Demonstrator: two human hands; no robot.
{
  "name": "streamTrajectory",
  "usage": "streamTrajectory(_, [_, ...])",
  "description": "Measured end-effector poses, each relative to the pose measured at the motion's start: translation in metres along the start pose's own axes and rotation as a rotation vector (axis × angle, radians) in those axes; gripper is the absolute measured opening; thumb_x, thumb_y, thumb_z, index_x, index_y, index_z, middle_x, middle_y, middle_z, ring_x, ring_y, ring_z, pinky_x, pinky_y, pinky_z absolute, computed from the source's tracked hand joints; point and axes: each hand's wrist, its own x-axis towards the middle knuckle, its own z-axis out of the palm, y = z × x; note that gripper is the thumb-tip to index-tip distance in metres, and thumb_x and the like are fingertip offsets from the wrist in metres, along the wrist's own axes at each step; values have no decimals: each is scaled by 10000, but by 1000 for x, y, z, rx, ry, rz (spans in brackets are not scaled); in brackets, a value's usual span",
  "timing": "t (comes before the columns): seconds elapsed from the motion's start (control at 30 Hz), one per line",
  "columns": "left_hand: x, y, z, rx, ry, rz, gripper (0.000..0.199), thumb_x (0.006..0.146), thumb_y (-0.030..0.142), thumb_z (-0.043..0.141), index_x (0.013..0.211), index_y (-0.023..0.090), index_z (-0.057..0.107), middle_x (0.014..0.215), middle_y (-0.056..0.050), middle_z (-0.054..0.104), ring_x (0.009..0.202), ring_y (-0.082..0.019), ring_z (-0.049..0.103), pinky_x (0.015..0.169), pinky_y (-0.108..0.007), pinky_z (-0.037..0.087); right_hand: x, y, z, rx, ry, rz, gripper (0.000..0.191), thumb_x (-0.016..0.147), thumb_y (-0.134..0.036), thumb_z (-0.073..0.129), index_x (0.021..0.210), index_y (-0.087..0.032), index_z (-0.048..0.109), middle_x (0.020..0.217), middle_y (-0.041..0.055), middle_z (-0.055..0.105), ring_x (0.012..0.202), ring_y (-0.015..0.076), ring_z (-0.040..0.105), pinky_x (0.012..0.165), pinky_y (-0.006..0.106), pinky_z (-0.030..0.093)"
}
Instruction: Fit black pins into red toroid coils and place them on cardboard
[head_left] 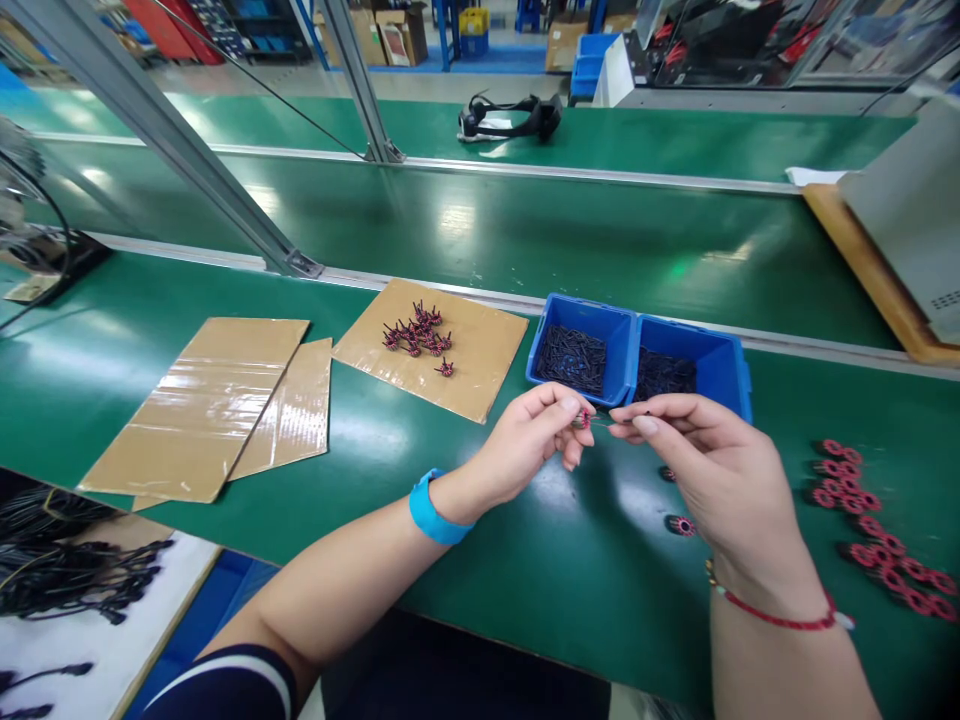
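My left hand (541, 440) pinches a small red stator (582, 419) between thumb and fingertips, with thin wires sticking out to the right. Just beside it, my right hand (712, 470) is closed in a pinch on a short black tube (646, 414), mostly covered by the fingers. Behind both hands stand a blue bin (541, 375) and a second blue bin (724, 350), each holding many short black tubes. Under the right hand, a loose stator (681, 525) lies on the green table, and another is partly hidden by the fingers.
Several red stators (847, 480) lie at the right. A cardboard sheet (480, 385) carries a cluster of stators with black tubes (420, 330). More cardboard (202, 400) lies left. A metal post (225, 180) rises behind, and black cables (75, 570) lie at lower left.
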Motion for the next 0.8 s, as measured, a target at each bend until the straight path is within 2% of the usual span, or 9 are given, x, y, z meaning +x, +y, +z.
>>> streamTrajectory(0.2, [0,-1,0,-1,-10,-11,314,870,462,704,905,163,615,702,17,643,503,-64,559,504,-216,438,0,7,1,-1,-24,-23,135,850,-358,782,914,-243,755,929,43,794,805,184,756,746,325,624])
streamTrajectory(0.43, [-2,-3,0,-57,-75,-45,354,831,463,764,938,155,628,769,-18,706,567,-87,633,563,-225,501,5,10,3,-85,14,-160,70,881,-291,718,860,-274,782,902,19,752,842,172,694,760,314,562])
streamTrajectory(0.6, [-3,-4,0,-60,-103,-94,374,824,469,777,962,151,637,817,-40,728,603,-104,669,599,-242,540,4,5,5,-64,83,-142,58,863,-297,734,831,-270,775,878,19,746,799,176,694,739,320,567])
streamTrajectory(0.8, [-2,-5,0,-39,-96,-116,377,820,464,780,946,142,629,817,-40,719,615,-104,674,610,-243,544,2,10,3,-93,43,-134,28,852,-257,749,878,-267,751,833,3,726,767,160,678,683,277,553])
